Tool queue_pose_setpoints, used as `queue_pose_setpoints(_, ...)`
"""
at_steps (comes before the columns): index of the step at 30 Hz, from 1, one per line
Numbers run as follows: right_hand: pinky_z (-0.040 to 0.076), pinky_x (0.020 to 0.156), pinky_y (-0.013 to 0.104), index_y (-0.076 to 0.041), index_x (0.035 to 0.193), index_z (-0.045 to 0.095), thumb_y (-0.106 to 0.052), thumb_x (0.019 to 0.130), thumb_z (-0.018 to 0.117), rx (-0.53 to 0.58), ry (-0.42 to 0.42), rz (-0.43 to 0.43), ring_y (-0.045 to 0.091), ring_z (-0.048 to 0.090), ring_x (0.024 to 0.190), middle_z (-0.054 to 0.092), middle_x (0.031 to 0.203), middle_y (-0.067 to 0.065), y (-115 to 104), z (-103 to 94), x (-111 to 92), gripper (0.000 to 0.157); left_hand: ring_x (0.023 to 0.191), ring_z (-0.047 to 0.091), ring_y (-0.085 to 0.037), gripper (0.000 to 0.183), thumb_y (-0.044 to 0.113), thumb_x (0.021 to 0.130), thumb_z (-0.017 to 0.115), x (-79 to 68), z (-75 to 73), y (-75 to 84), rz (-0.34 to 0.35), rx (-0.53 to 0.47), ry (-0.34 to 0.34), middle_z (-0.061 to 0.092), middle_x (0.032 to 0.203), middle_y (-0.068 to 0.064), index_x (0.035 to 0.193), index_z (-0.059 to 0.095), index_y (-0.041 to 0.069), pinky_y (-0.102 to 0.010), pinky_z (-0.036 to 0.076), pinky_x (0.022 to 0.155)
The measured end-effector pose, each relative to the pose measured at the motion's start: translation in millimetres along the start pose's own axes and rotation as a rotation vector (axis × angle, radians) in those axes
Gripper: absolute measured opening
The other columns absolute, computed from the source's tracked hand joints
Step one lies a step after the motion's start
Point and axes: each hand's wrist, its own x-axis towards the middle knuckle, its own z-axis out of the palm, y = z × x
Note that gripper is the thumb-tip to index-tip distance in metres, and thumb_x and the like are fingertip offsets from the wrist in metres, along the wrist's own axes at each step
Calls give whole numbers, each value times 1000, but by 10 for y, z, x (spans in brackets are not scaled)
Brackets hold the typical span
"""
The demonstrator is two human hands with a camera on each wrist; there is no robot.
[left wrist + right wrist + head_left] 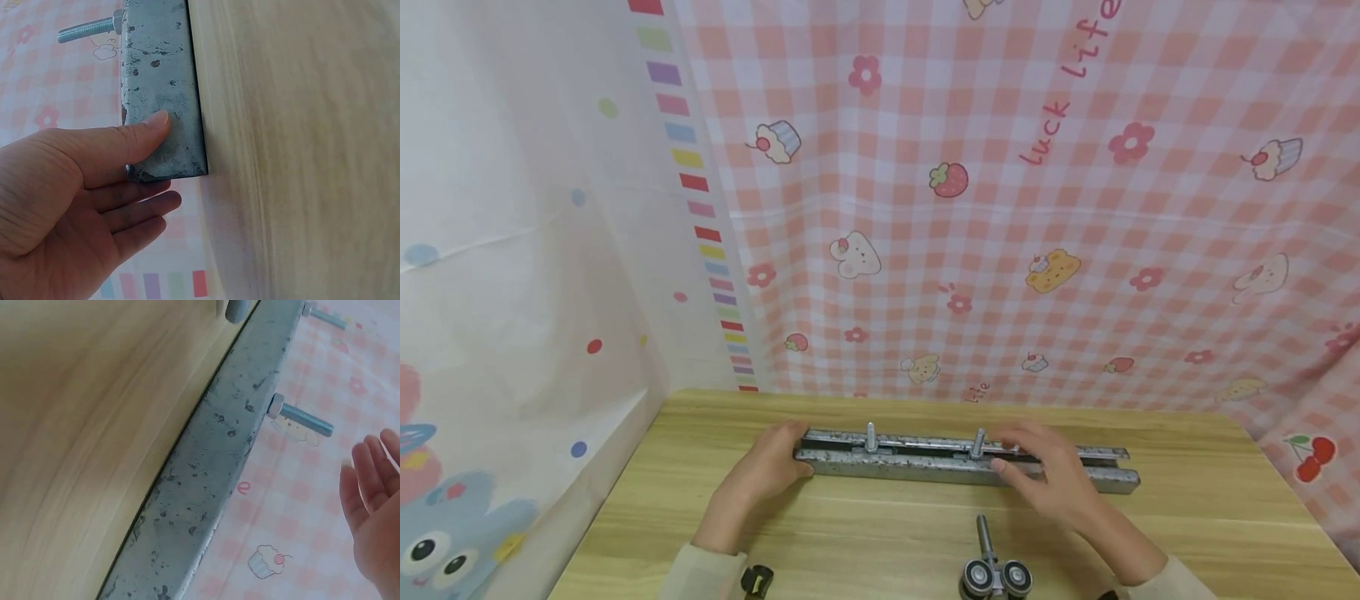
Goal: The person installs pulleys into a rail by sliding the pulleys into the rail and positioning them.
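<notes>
A grey, speckled metal channel rail (910,468) lies across the wooden table with its slot facing up. Two threaded bolts, a left one (871,437) and a right one (978,443), stand up out of the slot. My left hand (767,462) grips the rail's left end, its thumb (150,128) pressed on the near face and the fingers going behind. Over the rail, just right of the right bolt, my right hand (1052,475) hovers with fingers spread. In the right wrist view its fingers (369,478) look fairly straight and apart from the bolt.
A loose roller trolley (988,571) with paired wheels and a threaded stem lies on the table (865,542) near the front edge. Behind the table hangs a pink checked cloth (1000,208), and a white patterned cloth (512,208) hangs at the left.
</notes>
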Motion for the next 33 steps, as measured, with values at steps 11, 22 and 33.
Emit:
queue_pose_setpoints(11,61,86,44,-19,132,70,-14,94,73,10,-277,-66,20,65,119,67,136,3,-106,-83,-304,38,108,67,-33,34,-4,76,88,7,7,-2,6,5,1,71,111,-16,104,70,1,-51,55,96)
queue_pose_setpoints(22,58,95,46,-19,132,72,2,87,69,-103,-528,-169,23,61,126,65,141,5,-25,-5,-360,50,111,67,-35,38,-4,77,88,0,-1,-11,-4,-1,-4,71,115,-16,110,70,0,-52,55,99)
queue_pose_setpoints(33,60,88,35,-21,111,79,7,89,70,-77,-553,-268,18,66,111,71,123,1,88,178,-322,36,109,67,-35,36,-4,77,88,-8,-6,-2,0,2,-1,71,113,-16,108,70,-1,-52,55,98)
